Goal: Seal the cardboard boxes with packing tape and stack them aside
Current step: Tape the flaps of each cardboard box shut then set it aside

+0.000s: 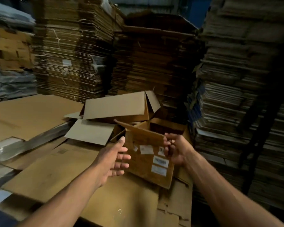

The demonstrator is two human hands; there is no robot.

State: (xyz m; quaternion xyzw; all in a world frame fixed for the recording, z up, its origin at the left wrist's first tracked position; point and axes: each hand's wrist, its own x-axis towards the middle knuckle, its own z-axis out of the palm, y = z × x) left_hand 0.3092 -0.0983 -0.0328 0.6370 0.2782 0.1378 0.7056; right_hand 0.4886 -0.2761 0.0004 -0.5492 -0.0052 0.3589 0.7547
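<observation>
Right hand (174,149) grips box (147,161); left hand (115,159) beside.

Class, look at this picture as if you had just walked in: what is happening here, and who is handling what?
A person in a storeroom lined with stacks of flattened cardboard is handling an open labelled box. The right hand grips its top edge, fingers curled over the rim. The left hand is open beside the box's left side. The box's flaps are unsealed, and no tape is visible. Another open box lies on its side behind it.
</observation>
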